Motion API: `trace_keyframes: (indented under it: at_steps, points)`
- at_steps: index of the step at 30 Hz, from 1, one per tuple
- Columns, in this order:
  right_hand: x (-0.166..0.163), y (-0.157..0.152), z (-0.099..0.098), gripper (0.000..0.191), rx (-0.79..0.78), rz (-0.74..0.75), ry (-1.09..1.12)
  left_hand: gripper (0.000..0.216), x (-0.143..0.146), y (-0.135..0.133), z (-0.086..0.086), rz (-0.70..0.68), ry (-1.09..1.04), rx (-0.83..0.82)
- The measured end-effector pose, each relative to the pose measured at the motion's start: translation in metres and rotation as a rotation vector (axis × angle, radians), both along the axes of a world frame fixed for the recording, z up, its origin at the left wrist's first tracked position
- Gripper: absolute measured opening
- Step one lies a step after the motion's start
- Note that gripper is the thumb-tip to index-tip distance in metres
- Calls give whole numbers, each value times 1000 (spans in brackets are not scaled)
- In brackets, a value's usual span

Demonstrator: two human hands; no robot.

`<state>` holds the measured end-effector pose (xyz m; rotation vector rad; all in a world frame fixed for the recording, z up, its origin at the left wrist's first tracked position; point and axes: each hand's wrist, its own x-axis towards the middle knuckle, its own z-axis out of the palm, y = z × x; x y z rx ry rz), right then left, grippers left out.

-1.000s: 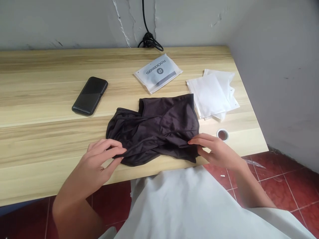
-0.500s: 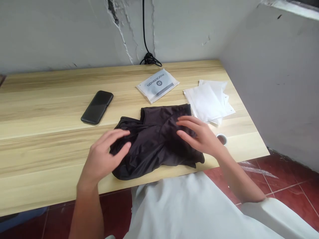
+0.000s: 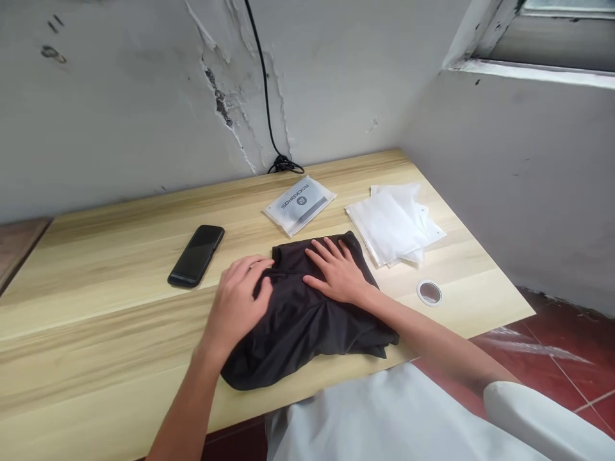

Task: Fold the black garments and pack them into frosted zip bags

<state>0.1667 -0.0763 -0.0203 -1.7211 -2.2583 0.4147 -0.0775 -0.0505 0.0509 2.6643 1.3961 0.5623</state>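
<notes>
A dark, thin, slightly shiny black garment (image 3: 307, 326) lies folded and creased near the front edge of the table; its exact kind is hard to make out. My right hand (image 3: 339, 275) rests flat on its upper right part with fingers spread. At the garment's upper left edge is my left hand (image 3: 243, 298), fingers curved and thumb held apart from them, with nothing visible between them. Whether its fingertips touch the cloth I cannot tell.
Beyond the garment lies a printed ROCKBROS packet (image 3: 300, 203). Several white translucent bags (image 3: 389, 227) overlap at the right. A black phone (image 3: 196, 256) lies at left. A round grommet (image 3: 429, 292) is set in the wooden table (image 3: 120, 307). A black cable (image 3: 266, 96) hangs down the wall.
My right hand has come down flat onto the garment, fingers spreading. My left hand has shifted up and right along its left edge. The camera view has tilted upward.
</notes>
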Motion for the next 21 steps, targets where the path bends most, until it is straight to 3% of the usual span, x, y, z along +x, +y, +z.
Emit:
trace_keyframes:
  at_steps: [4, 8, 11, 15, 21]
  points:
    - [7, 3, 3, 69, 40, -15, 109, 54, 30, 3, -22, -125, 178, -156]
    - [30, 9, 7, 55, 99, -125, 307, 70, 24, 14, -39, -147, 258, -301]
    - [42, 15, 3, 46, 101, -143, 352, 57, 27, 29, -27, -168, 235, -291]
    - [45, 20, -4, 40, 117, -79, 295, 37, 63, 65, -8, -85, 170, -93]
    - [53, 17, 11, 33, 138, -38, 648, 20, 100, 116, -14, 23, 273, -30]
